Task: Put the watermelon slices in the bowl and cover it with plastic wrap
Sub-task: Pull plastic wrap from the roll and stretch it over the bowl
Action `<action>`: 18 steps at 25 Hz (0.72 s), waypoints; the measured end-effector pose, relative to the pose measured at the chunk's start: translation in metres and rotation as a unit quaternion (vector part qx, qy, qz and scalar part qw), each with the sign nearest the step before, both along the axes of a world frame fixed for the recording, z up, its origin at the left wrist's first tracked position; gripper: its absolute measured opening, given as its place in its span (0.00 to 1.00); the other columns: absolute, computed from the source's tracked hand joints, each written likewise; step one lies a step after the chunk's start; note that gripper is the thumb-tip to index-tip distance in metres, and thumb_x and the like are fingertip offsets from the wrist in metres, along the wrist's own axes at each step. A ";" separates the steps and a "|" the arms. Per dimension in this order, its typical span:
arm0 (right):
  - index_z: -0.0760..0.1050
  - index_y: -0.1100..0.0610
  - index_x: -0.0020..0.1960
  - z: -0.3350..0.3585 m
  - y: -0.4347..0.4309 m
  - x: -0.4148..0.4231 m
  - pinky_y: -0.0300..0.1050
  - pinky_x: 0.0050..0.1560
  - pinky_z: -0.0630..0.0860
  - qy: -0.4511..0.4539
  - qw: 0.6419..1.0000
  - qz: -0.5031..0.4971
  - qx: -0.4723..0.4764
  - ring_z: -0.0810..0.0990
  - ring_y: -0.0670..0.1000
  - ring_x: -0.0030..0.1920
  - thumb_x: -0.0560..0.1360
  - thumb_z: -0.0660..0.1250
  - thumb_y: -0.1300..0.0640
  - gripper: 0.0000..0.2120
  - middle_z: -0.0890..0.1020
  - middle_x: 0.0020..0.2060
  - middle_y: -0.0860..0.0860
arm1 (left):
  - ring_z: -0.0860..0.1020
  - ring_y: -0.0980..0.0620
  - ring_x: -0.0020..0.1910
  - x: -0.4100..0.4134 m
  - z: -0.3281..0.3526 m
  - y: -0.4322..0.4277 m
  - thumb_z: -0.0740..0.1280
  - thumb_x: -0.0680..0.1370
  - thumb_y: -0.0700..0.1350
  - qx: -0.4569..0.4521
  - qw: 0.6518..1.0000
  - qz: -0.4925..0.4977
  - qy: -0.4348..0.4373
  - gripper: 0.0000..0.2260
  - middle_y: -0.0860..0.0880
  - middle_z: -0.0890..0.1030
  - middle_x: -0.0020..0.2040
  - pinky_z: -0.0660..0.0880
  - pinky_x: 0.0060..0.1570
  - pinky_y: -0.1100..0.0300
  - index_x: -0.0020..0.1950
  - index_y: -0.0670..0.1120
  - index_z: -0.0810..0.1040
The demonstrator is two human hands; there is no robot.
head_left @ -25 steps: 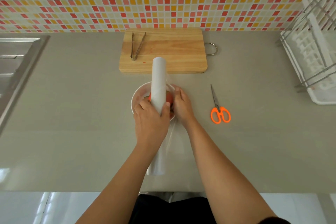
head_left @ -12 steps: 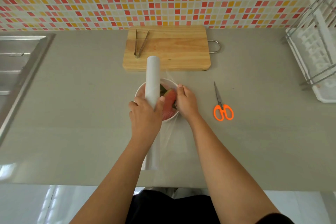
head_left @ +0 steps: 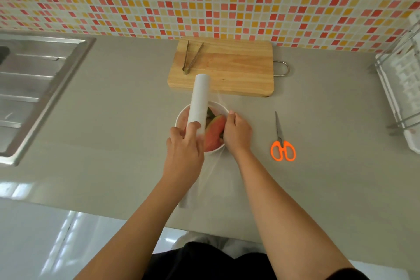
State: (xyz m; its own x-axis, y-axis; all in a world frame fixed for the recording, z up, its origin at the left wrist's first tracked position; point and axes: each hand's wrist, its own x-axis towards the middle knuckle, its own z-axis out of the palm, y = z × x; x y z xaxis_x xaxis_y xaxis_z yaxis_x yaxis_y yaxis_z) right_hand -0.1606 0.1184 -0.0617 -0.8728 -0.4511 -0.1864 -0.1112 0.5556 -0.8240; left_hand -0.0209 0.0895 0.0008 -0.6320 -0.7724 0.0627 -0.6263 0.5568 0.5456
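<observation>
Grey counter (head_left: 113, 120) held a bowl (head_left: 180, 116) with watermelon slices (head_left: 214, 129) inside. Over it the left hand (head_left: 184, 152) gripped the wrap roll (head_left: 200, 98); the right hand (head_left: 237, 134) pinched clear wrap (head_left: 209, 170) at the bowl's edge.

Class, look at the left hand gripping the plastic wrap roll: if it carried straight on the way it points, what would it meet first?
Probably the wooden cutting board, just right of the tongs. The left hand is held above the counter, so its height is unclear and it might pass over the board.
</observation>
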 end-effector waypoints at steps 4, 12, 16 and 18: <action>0.77 0.62 0.56 0.003 0.000 -0.001 0.54 0.64 0.65 0.001 1.000 -0.006 0.010 0.74 0.61 0.60 0.81 0.49 0.54 0.21 0.80 0.56 0.62 | 0.73 0.40 0.43 0.005 0.006 0.003 0.60 0.78 0.46 0.012 1.000 -0.003 -0.021 0.16 0.42 0.68 0.53 0.67 0.41 0.56 0.67 0.48 0.69; 0.77 0.62 0.57 0.003 -0.001 -0.003 0.52 0.64 0.63 0.009 0.999 0.009 0.032 0.74 0.61 0.61 0.81 0.48 0.54 0.21 0.79 0.57 0.62 | 0.75 0.43 0.38 0.028 0.001 0.011 0.55 0.80 0.56 0.113 0.990 0.027 -0.082 0.24 0.45 0.74 0.41 0.68 0.40 0.54 0.75 0.55 0.52; 0.77 0.63 0.54 0.002 0.000 0.000 0.53 0.63 0.64 0.043 0.998 0.016 0.038 0.75 0.61 0.59 0.81 0.48 0.54 0.21 0.81 0.54 0.62 | 0.75 0.42 0.38 0.032 0.001 0.000 0.57 0.79 0.56 0.113 0.989 0.068 -0.073 0.17 0.44 0.76 0.42 0.69 0.38 0.53 0.60 0.45 0.62; 0.77 0.62 0.55 0.002 0.000 0.000 0.53 0.64 0.64 0.046 0.998 0.013 0.045 0.74 0.61 0.59 0.81 0.48 0.54 0.21 0.81 0.54 0.62 | 0.75 0.45 0.37 0.036 0.000 -0.006 0.57 0.78 0.55 0.154 0.984 0.047 -0.072 0.14 0.45 0.75 0.41 0.69 0.37 0.53 0.57 0.48 0.60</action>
